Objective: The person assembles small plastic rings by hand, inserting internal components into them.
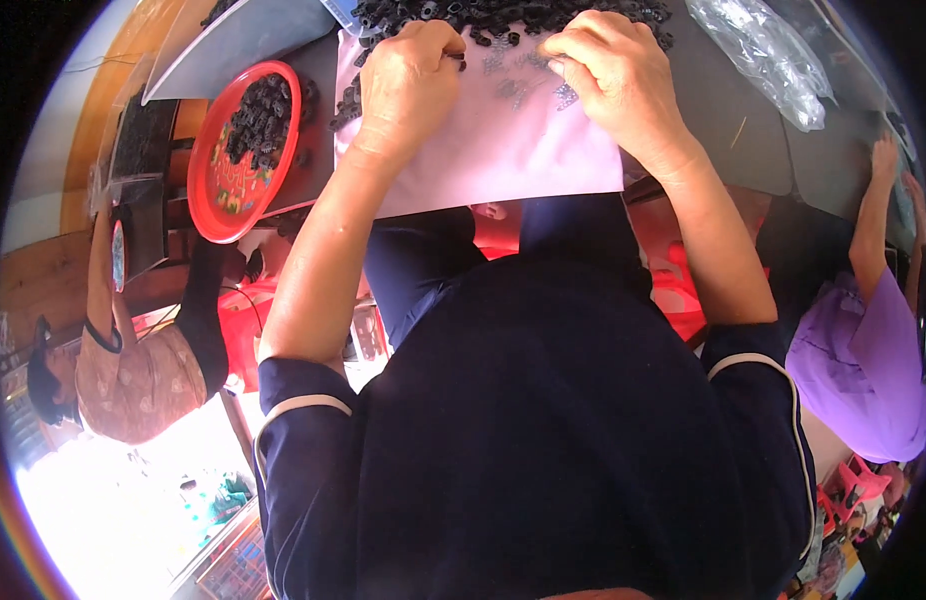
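My left hand (411, 82) is closed above a pink cloth (483, 165), its fingers pinching a small black part (459, 62) that barely shows. Opposite it, my right hand (628, 85) is also closed, thumb and forefinger pressed together. Whatever is in that pinch is too small to name. Between the two hands, several small clear or silvery pieces (511, 85) lie scattered on the cloth. A heap of small black parts (508, 18) spreads along the cloth's far side, just beyond both hands.
At the left stands a round red tray (203, 190) holding more black parts. A crumpled clear plastic bag (768, 60) lies on the grey tabletop (728, 160) at the right. One person (143, 385) is at the far left, another in purple (858, 360) at the far right.
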Available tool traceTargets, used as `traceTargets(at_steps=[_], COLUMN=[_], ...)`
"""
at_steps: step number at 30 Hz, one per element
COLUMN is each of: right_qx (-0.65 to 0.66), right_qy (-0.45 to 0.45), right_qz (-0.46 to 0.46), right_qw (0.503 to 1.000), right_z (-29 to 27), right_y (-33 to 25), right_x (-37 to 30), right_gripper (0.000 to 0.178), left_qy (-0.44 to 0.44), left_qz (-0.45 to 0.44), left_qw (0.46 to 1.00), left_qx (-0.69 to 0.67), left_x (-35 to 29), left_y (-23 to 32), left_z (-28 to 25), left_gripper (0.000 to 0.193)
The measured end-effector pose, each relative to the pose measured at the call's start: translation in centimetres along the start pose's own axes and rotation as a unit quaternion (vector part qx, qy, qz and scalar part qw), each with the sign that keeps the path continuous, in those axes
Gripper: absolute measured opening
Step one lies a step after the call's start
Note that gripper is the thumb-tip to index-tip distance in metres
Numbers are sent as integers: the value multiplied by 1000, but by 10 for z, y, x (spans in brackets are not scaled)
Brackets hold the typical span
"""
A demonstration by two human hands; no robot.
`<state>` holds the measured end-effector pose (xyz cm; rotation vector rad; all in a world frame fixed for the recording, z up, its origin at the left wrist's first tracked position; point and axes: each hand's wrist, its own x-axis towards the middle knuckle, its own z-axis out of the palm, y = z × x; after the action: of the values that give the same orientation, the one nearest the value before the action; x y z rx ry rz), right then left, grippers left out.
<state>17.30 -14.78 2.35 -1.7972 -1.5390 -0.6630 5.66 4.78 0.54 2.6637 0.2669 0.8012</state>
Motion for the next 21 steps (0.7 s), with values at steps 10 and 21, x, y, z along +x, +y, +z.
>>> traceTargets(at_steps=[10,21], right_qx=[57,207], right_qy=[-9,3], right_qz=[16,122], right_qw=[998,971], right_z=[11,5], right_y=[-7,-12], right_x=[5,6], right_gripper=[12,14], left_qy=[-10,16], left_qz=[82,57], left_qw=[994,993], left_qx=[65,106], left_x=[-25,-24], left_y=[47,38], left_z=[19,25], left_gripper=[22,14])
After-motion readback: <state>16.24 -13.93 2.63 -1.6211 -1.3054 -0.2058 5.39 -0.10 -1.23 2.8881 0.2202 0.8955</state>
